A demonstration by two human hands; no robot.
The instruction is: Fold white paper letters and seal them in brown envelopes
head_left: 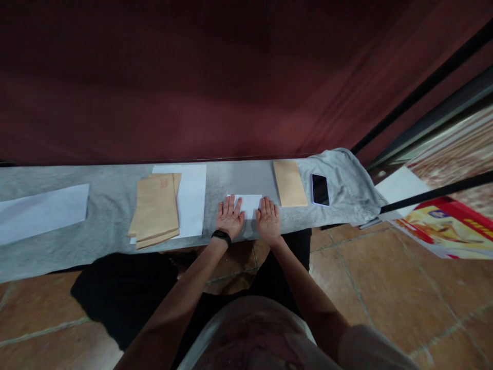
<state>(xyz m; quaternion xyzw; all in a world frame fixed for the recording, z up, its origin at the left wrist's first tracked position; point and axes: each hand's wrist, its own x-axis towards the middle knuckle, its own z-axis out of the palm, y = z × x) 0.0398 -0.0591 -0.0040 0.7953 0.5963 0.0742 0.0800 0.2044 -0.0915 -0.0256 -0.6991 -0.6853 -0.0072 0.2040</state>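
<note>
Bare cloth (239,177) beyond folded paper (249,202), between envelope stack (156,210) and lone envelope (289,183)

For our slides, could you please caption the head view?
Left hand and right hand lie flat on a white paper, between an envelope stack and a single envelope.

a grey cloth (110,249) covers a long table and bunches up at its right end. on it, left of centre, a stack of brown envelopes (156,210) lies fanned on a white sheet (192,198). farther left lies a long white paper (42,211), well apart from the stack. right of centre a single brown envelope (289,183) lies flat, with a dark phone (320,189) just beside it, screen up. a dark red curtain (192,77) hangs behind. the floor (385,288) is brown tile. at right, a black bar (435,192) crosses above a red and yellow poster (447,226).
</note>
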